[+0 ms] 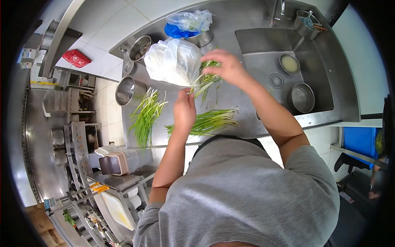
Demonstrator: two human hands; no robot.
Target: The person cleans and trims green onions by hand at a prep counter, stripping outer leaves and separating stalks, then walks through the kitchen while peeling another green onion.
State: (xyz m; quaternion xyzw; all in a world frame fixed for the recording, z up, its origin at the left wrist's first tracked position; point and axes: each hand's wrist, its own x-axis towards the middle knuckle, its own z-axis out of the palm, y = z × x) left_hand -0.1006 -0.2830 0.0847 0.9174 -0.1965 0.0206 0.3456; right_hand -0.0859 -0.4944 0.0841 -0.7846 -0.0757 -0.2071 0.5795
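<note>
My left hand (184, 110) is closed, with thumb and fingers pinching a few thin green onions (200, 87) by their pale ends. Above and to the right of it, my right hand (225, 67) is bent over a small heap of green scraps (211, 64). Its thumb and fingers look apart, slightly blurred, with green showing between them. One bunch of green onions (203, 122) lies along the counter's near edge, below my hands. Another bunch (147, 115) lies to the left, its leaves pointing toward me. A white plastic bag (175, 61) sits just beyond my left hand.
At the counter's left are a steel pot (130, 91) and a steel bowl (140, 47). Behind the bag stands a pot with a blue and clear bag (189, 24) on top. The sink (263, 61) at right holds a bowl of cloudy liquid (289, 64) and a round pan (303, 98).
</note>
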